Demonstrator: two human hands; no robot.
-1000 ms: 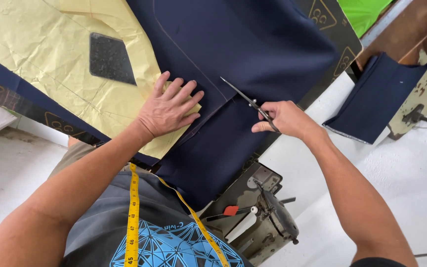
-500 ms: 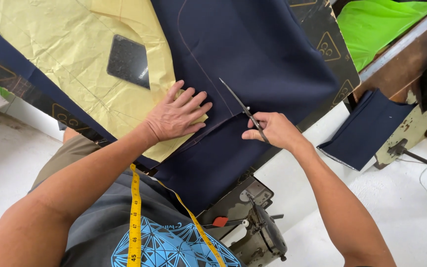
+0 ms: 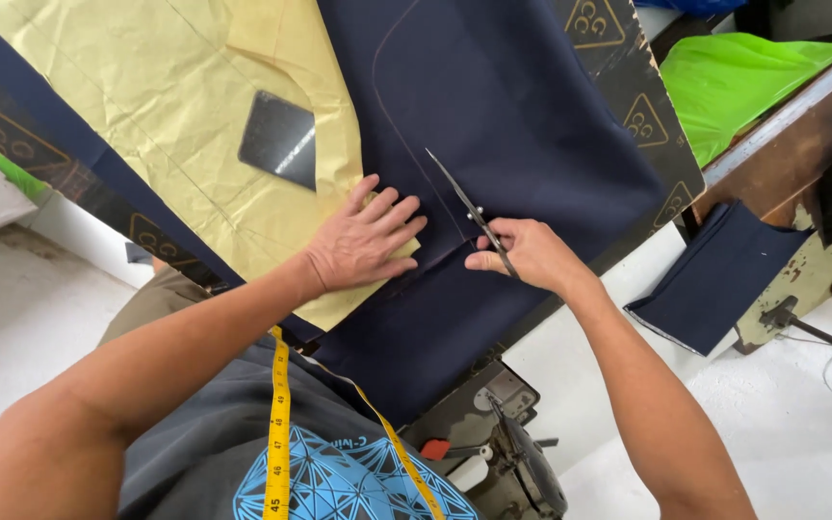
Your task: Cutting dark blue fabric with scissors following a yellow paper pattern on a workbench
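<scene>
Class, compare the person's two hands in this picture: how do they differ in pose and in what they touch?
The left hand lies flat, fingers spread, pressing the yellow paper onto the navy cloth; the right hand is curled around the scissors. The left hand holds nothing; the right hand grips a tool, blades pointing away along the cloth. Both rest over the same navy cloth, close together.

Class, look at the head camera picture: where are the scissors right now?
The scissors are in the right hand, just right of centre, blades pointing up-left over the navy fabric, beside the left hand pressing on the yellow paper pattern.
</scene>
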